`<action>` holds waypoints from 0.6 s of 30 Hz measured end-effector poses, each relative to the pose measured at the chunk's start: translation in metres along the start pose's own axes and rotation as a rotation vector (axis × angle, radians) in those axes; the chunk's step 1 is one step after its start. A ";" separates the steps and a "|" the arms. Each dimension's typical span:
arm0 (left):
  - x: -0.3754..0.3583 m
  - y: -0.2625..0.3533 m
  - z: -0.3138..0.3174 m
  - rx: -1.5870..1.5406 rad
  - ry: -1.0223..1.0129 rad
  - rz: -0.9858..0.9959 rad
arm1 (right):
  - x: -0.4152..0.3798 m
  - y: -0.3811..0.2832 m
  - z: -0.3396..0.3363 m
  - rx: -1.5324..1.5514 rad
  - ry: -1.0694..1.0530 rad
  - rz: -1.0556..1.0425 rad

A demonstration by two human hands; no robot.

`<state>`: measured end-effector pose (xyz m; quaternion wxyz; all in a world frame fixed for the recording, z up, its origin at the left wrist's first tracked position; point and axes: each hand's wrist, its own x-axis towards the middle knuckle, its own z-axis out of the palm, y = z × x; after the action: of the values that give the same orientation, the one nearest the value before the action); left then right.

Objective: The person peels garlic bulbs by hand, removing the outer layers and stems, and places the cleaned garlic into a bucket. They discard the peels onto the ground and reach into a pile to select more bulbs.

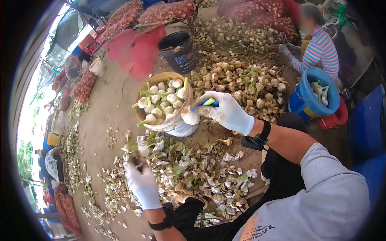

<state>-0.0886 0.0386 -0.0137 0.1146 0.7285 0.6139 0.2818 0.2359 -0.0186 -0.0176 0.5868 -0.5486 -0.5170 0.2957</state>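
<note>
My right hand point(231, 114), in a white glove with soiled fingertips, is closed round a white garlic bulb point(190, 115) with a cut green stem. A blue-handled tool point(209, 105) is tucked in the same grip; its working end is hidden. The bulb overlaps the right rim of a round bucket point(163, 127) filled with trimmed garlic point(165, 96). My left hand point(142, 184), gloved too, hangs lower left over a litter of garlic skins point(189, 164). Its dark fingertips are smeared by motion, beside a blurred pale and green scrap, and I cannot tell if they hold it.
A heap of untrimmed garlic point(241, 80) lies beyond my right hand. Behind the round bucket stands a black bucket point(177, 52). At right, a person in a striped top point(319, 52) sits near a blue bucket point(311, 96). Filled red mesh sacks point(167, 11) line the back.
</note>
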 end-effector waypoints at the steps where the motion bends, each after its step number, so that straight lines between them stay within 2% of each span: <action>1: -0.005 -0.008 0.006 0.323 -0.016 0.108 | -0.004 -0.006 0.003 -0.057 -0.047 -0.063; 2: -0.010 -0.013 0.006 0.423 -0.177 0.044 | -0.007 -0.010 0.005 -0.116 -0.097 -0.129; 3: -0.014 -0.009 0.005 0.448 -0.223 0.056 | -0.009 -0.010 0.008 -0.114 -0.114 -0.133; 5: -0.019 0.005 0.004 0.251 -0.243 0.034 | -0.012 -0.010 0.014 -0.221 -0.185 -0.323; 6: -0.021 0.014 0.004 0.159 -0.160 0.088 | -0.014 -0.014 0.017 -0.205 -0.217 -0.325; 7: -0.021 0.026 0.004 0.160 -0.159 0.082 | -0.017 -0.016 0.020 -0.203 -0.223 -0.325; 9: -0.025 0.051 0.003 -0.346 -0.216 0.113 | -0.023 -0.018 0.026 -0.248 -0.252 -0.360; 11: -0.031 0.071 0.004 -0.380 -0.165 0.221 | -0.027 -0.012 0.030 -0.252 -0.283 -0.401; 12: -0.032 0.070 0.010 -0.310 -0.122 0.298 | -0.029 -0.009 0.032 -0.338 -0.264 -0.491; 14: -0.034 0.065 0.018 -0.309 -0.134 0.301 | -0.033 -0.006 0.034 -0.487 -0.217 -0.639; 18: -0.037 0.071 0.016 -0.362 -0.204 0.219 | -0.036 0.003 0.032 -0.535 -0.254 -0.627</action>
<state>-0.0236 -0.0101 -0.0004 0.2733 0.7831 0.4558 0.3231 0.1966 -0.0401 -0.0349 0.4169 -0.4571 -0.7853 0.0237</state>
